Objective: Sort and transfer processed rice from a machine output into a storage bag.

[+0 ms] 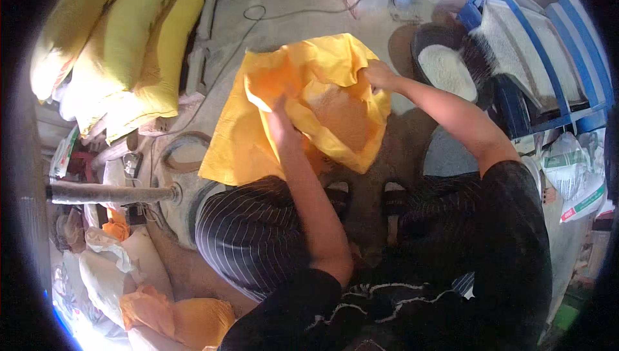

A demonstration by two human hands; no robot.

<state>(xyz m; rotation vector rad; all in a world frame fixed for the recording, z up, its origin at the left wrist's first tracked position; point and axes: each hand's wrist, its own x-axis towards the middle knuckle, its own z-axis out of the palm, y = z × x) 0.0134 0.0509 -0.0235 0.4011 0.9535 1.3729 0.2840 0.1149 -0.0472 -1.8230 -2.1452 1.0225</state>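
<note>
A large yellow woven sack (235, 141) stands on the floor in front of my knees, its mouth spread wide. Light brown loose meal or grain (345, 116) shows inside it. My right hand (379, 78) is closed on the far right part of the rim, fingers wrapped over the cloth. My left hand (282, 122) grips the folded rim on the left side. Its fingers are partly hidden by the cloth and a little blurred by motion.
Full yellow sacks (126, 35) are stacked at the far left. To the right stand a black tub (419, 45) of pale powder and a blue-framed machine (509, 3). A cable (303, 11) crosses the floor. A metal pipe (116, 192) juts in from the left.
</note>
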